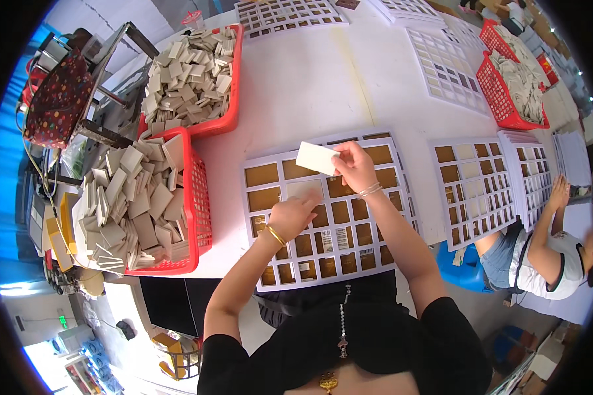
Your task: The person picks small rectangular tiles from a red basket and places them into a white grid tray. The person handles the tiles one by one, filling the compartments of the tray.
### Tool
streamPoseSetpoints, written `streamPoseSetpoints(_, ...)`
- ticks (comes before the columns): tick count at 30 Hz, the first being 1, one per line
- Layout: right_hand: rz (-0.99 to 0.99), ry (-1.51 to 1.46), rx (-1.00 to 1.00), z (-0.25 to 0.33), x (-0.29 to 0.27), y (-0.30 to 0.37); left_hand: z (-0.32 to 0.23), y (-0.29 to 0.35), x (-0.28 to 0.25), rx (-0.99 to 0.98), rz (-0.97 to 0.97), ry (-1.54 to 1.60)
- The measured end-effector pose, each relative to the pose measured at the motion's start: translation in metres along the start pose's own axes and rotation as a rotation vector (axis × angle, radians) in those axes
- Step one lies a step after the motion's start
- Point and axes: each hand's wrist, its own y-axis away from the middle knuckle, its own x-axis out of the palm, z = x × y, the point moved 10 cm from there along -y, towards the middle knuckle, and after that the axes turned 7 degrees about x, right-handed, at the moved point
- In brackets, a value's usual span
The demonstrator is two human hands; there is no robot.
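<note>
A white grid tray (pixel 280 161) with many square brown-bottomed cells lies on the white table in front of me. My left hand (pixel 293 212) presses a pale square card (pixel 303 189) down into a cell in the tray's second row. My right hand (pixel 354 166) is raised above the tray's upper middle and pinches a white rectangular card (pixel 316 158) by its right edge. A few cells in the lower rows hold small labelled pieces (pixel 342 237).
Two red baskets (pixel 200 217) (pixel 233 112) heaped with pale cards stand at my left. More white grid trays (pixel 473 191) (pixel 445 66) lie to the right and far side, with another red basket (pixel 501 105). A seated person (pixel 547 253) is at the right.
</note>
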Motion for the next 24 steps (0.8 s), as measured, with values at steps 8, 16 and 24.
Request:
streamPoseSetpoints(8,0.056,0.349,0.002,-0.027,0.029,-0.033,0.019,0.018,-0.004,-0.152,-0.081,-0.022)
streamPoseSetpoints(16,-0.006,0.816,-0.376,-0.006,0.062,-0.033,0.024,0.013,0.008,-0.239,0.141,0.007)
streamPoseSetpoints(24,0.115,1.229,-0.633,0.002,0.1,0.015,0.026,0.007,0.006,-0.216,0.194,0.004)
